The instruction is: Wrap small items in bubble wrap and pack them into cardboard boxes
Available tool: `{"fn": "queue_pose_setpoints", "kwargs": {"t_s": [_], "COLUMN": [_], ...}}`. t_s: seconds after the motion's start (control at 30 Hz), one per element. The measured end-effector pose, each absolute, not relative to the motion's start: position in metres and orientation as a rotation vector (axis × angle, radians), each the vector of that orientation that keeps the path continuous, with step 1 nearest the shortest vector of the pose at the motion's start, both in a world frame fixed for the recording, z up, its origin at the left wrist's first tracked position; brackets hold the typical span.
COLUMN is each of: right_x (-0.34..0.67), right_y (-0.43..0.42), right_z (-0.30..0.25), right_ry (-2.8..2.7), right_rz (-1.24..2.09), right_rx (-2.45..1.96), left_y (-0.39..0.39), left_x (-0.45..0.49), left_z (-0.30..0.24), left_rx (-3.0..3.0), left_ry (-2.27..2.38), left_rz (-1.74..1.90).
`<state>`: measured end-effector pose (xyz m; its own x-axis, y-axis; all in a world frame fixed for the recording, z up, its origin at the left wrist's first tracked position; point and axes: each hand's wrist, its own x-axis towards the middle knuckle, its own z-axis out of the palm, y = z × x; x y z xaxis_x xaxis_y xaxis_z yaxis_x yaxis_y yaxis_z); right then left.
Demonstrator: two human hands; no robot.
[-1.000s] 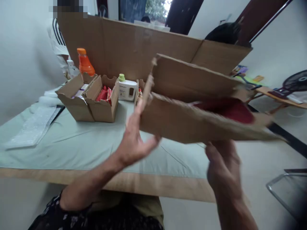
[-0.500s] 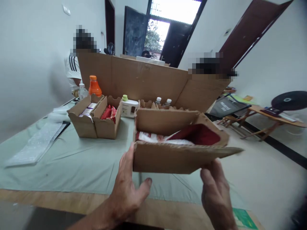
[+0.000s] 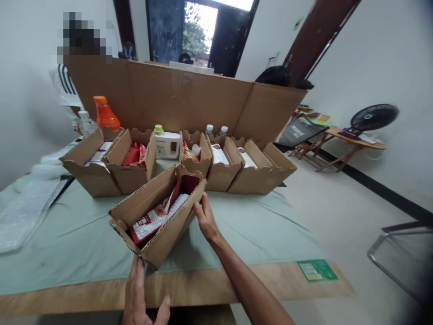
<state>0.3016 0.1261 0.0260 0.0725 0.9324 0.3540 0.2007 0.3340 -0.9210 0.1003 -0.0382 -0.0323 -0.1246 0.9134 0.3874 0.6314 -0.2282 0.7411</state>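
Observation:
An open cardboard box [image 3: 162, 234] rests at an angle on the green-covered table [image 3: 84, 243], near its front edge. Red and white packets [image 3: 158, 214] lie inside it. My right hand [image 3: 204, 216] grips the box's far right end, fingers curled on the wall. My left hand [image 3: 140, 295] touches the box's near corner from below, fingers stretched up against the cardboard and thumb apart.
A row of several open boxes [image 3: 135, 164] with goods stands behind, with a white bottle [image 3: 167, 142] and an orange bottle [image 3: 104, 115]. A tall cardboard screen [image 3: 182, 99] stands at the back; a person sits behind its left end. Bubble wrap [image 3: 23, 212] lies left. A fan [image 3: 372, 117] stands right.
The box was held up in the air before me; now it sits low on the table, turned at an angle. My hands have shifted to its two ends.

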Motion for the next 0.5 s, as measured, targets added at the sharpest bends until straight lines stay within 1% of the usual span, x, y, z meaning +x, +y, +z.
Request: {"fn": "queue_pose_setpoints", "kwargs": {"t_s": [0.3, 0.5], "right_x": [0.270, 0.260], "right_y": [0.178, 0.186], "right_z": [0.025, 0.019], "right_ry": [-1.427, -1.408], "right_rz": [0.593, 0.524], "right_rx": [-1.183, -1.205], "left_y": [-0.020, -0.005], "left_x": [0.110, 0.114], "left_z": [-0.019, -0.024], "left_rx": [1.810, 1.845], "left_ry": [1.642, 1.554], "left_rz": [1.324, 1.238]}}
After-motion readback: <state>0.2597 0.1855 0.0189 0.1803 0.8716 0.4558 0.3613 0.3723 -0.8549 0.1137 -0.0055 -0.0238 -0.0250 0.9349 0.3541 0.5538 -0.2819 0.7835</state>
